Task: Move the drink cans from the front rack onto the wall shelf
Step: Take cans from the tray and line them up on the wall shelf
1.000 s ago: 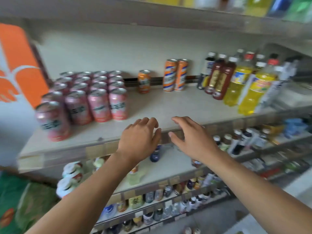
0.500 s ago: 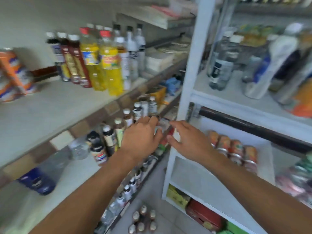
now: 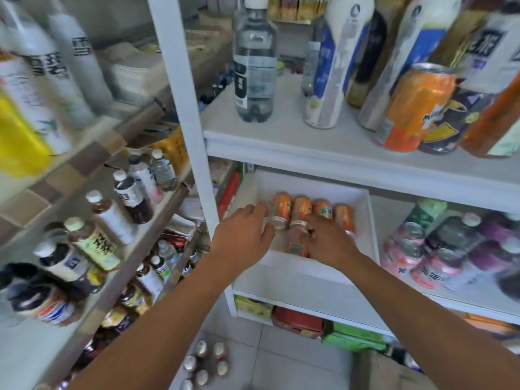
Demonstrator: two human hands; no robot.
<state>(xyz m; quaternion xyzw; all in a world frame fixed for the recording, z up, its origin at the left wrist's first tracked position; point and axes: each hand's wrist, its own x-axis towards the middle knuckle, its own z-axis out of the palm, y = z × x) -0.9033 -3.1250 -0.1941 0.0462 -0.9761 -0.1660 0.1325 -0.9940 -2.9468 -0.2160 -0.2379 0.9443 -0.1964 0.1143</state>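
Observation:
A row of several orange drink cans [image 3: 301, 211] stands at the back of the white front rack's lower shelf [image 3: 295, 280], with a reddish can [image 3: 294, 244] in front of them. My left hand [image 3: 242, 239] reaches in with straight fingers, its tips just left of the leftmost orange can [image 3: 281, 209]. My right hand [image 3: 329, 242] lies over the right cans, fingers spread and touching them; it covers part of the row. Neither hand grips a can. The wall shelf [image 3: 84, 164] runs along the left, blurred.
Tall bottles and a large orange can [image 3: 413, 108] stand on the rack's upper shelf. The white rack post [image 3: 183, 108] rises left of my hands. Pink cans [image 3: 410, 249] sit to the right. Bottles [image 3: 112, 215] crowd the lower wall shelves, and several cans [image 3: 205, 364] stand on the floor.
The view has swung right from the wall shelf to the white rack. Both hands have moved forward into its lower shelf and reached the orange cans.

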